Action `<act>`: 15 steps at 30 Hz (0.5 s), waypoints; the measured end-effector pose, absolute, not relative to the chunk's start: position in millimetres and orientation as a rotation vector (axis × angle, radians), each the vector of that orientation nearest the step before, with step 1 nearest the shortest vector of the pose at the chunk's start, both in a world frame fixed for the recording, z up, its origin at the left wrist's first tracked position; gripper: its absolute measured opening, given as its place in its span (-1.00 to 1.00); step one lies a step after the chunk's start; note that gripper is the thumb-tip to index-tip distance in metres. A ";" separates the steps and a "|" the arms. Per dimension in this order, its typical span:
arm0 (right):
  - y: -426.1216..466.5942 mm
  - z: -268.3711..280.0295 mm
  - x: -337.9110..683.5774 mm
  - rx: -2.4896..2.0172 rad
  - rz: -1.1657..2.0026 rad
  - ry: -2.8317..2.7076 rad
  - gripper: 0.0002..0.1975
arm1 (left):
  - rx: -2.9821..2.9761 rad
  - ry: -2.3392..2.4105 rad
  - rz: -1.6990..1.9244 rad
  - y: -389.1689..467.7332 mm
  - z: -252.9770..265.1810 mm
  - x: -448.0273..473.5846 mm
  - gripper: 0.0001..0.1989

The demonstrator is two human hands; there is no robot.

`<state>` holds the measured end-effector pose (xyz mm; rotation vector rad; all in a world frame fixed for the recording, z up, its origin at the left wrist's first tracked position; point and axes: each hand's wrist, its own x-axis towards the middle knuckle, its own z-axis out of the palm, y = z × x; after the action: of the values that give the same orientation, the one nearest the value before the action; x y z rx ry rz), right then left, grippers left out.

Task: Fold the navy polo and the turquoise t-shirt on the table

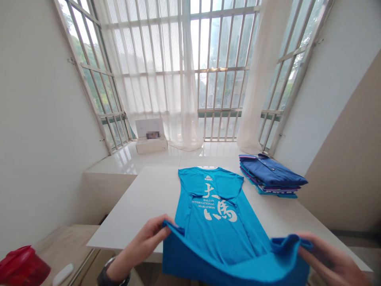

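A blue T-shirt [220, 226] with white lettering lies on the white table, its collar toward the window. Its hem is lifted off the near edge and sags between my two hands. My left hand [151, 234], with a dark band at the wrist, pinches the left corner of the hem. At the right corner, my right hand [327, 254] grips bunched fabric; part of its fingers is hidden behind the cloth. The short sleeves lie folded inward over the shirt's upper part.
A stack of folded clothes [270, 174], a dark blue collared shirt on top, sits at the table's right. A white box [151, 143] stands on the window ledge [119, 161]. At lower left are a red object [25, 266] and a white one [63, 274]. White curtains hang behind.
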<state>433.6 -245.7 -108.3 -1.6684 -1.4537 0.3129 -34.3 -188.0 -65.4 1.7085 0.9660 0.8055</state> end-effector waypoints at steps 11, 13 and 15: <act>-109.6 -146.1 426.3 -1.805 0.551 -1.677 -0.49 | 1.523 1.129 0.748 -80.0 -126.2 1.4 -0.61; -105.5 -154.9 429.4 -1.847 0.553 -1.660 -0.45 | 1.464 1.128 0.707 -76.0 -127.5 0.3 -0.52; -101.7 -156.9 431.2 -1.859 0.566 -1.655 -0.42 | 1.476 1.187 0.693 -71.5 -126.0 0.5 -0.45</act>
<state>431.2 -101.7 -156.9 -1.8594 -1.6552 0.5659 0.5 -71.5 -126.0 1.4764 1.1873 0.6934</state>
